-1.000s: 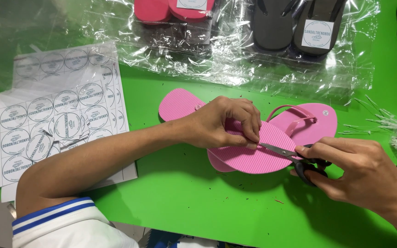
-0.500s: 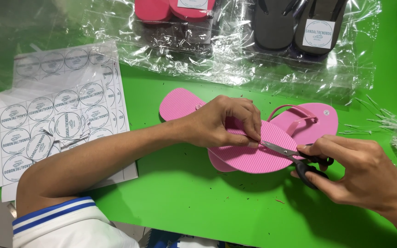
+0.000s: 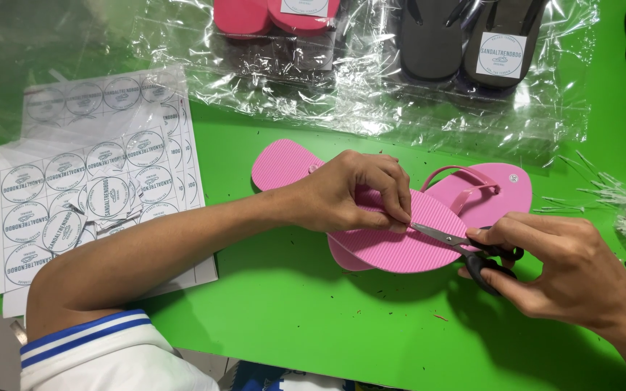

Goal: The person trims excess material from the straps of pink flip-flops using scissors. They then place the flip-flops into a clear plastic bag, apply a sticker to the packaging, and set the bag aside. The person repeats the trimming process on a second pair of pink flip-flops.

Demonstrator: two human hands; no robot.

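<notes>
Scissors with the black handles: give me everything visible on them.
The small black-handled scissors with silver blades lie nearly level, tips pointing left over the ribbed sole of the upturned pink foam flip-flop. The right hand grips the looped plastic handles. The blade tips reach the left hand's fingertips, which pinch something at the sole; what they cut is too small to tell.

Two pink flip-flops (image 3: 400,239) lie under the left hand's fingers (image 3: 393,195). One pair of scissors (image 3: 465,246) sits in the right hand's fingers (image 3: 501,235). Two bagged flip-flop pairs lie beyond the fingers: one pink (image 3: 277,14), one dark (image 3: 465,36). Two sticker sheets (image 3: 103,166) lie left of them.
</notes>
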